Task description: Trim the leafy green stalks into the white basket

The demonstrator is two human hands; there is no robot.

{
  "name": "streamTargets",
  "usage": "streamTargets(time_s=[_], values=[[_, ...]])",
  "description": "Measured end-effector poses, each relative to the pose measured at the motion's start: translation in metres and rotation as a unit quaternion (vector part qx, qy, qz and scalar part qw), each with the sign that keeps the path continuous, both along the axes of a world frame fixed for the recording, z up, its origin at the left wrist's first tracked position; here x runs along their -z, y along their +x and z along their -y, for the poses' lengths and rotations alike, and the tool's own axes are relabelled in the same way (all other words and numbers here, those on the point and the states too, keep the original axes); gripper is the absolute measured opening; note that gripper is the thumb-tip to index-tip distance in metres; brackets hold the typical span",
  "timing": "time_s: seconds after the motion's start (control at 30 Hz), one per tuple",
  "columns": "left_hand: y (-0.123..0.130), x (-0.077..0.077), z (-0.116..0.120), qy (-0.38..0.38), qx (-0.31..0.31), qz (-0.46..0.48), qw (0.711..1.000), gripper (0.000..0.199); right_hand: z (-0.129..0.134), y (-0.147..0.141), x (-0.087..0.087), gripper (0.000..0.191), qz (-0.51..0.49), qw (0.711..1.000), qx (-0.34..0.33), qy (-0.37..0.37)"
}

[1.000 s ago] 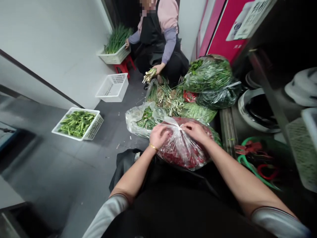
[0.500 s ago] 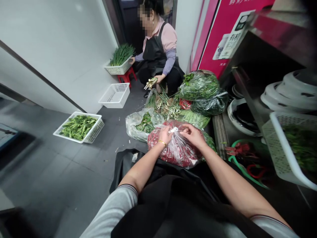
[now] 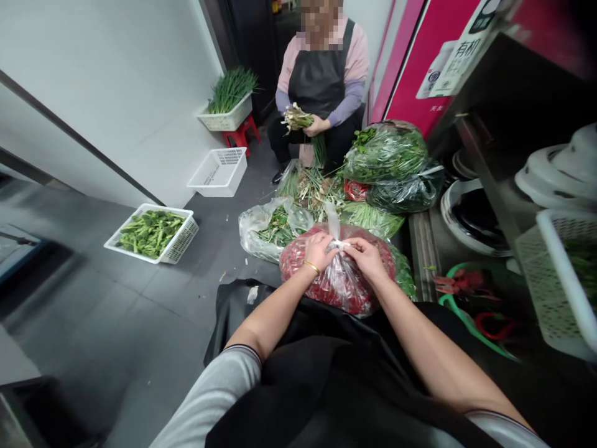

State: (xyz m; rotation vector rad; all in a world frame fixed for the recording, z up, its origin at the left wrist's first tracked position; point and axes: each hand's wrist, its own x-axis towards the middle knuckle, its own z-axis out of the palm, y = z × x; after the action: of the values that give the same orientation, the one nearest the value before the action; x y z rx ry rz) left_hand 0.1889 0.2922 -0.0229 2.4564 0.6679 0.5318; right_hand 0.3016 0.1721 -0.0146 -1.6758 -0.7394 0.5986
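The left hand [image 3: 319, 252] and right hand [image 3: 368, 258] are pinching the neck of a clear plastic bag of red chilies [image 3: 338, 280], which is sitting just past the person's black apron [image 3: 298, 386]. A white basket [image 3: 180, 233] is holding green vegetables [image 3: 150, 233]. Gray floor [image 3: 140, 311] is showing on the left, and a metal ledge [image 3: 423, 255] is running along the right.
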Motion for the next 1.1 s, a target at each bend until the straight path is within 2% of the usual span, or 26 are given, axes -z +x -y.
streamTargets(time_s=[0.1, 0.2, 0.37, 0.47, 0.57, 0.63, 0.73, 0.83, 0.97, 1.03, 1.1], values=[[0.006, 0.003, -0.003, -0.065, 0.016, 0.011, 0.998, 0.02, 0.005, -0.002, 0.003, 0.041, -0.037, 0.999, 0.006, 0.011], [0.007, 0.004, -0.009, -0.145, 0.028, 0.052, 0.988, 0.017, 0.004, 0.008, 0.002, 0.038, -0.047, 0.998, 0.039, 0.003], [0.006, 0.007, -0.015, -0.249, 0.019, 0.108, 0.962, 0.014, 0.0, 0.034, -0.011, 0.033, 0.013, 0.994, 0.113, 0.007], [0.008, 0.008, -0.017, -0.303, 0.01, 0.122, 0.945, 0.013, -0.003, 0.035, -0.022, 0.043, 0.085, 0.993, 0.077, 0.001], [0.01, 0.007, -0.018, -0.324, 0.006, 0.126, 0.938, 0.013, -0.01, 0.024, -0.027, 0.038, 0.201, 0.978, -0.022, -0.051], [0.011, 0.005, -0.018, -0.333, 0.01, 0.123, 0.935, 0.017, -0.017, 0.021, -0.026, 0.026, 0.22, 0.971, -0.042, -0.089], [0.012, 0.001, -0.02, -0.355, 0.02, 0.117, 0.927, 0.026, -0.029, 0.026, -0.024, 0.02, 0.177, 0.977, -0.023, -0.116], [0.013, -0.001, -0.021, -0.378, 0.022, 0.119, 0.918, 0.027, -0.032, 0.035, -0.03, 0.023, 0.161, 0.981, -0.009, -0.105], [0.014, 0.003, -0.019, -0.396, -0.002, 0.132, 0.909, 0.027, -0.017, 0.024, -0.049, 0.027, 0.239, 0.964, 0.084, -0.077], [0.014, 0.005, -0.016, -0.4, -0.014, 0.138, 0.906, 0.027, -0.01, 0.009, -0.054, 0.029, 0.3, 0.945, 0.071, -0.112], [0.014, 0.005, -0.014, -0.399, -0.019, 0.142, 0.906, 0.025, -0.007, -0.004, -0.051, 0.032, 0.342, 0.922, 0.012, -0.18]])
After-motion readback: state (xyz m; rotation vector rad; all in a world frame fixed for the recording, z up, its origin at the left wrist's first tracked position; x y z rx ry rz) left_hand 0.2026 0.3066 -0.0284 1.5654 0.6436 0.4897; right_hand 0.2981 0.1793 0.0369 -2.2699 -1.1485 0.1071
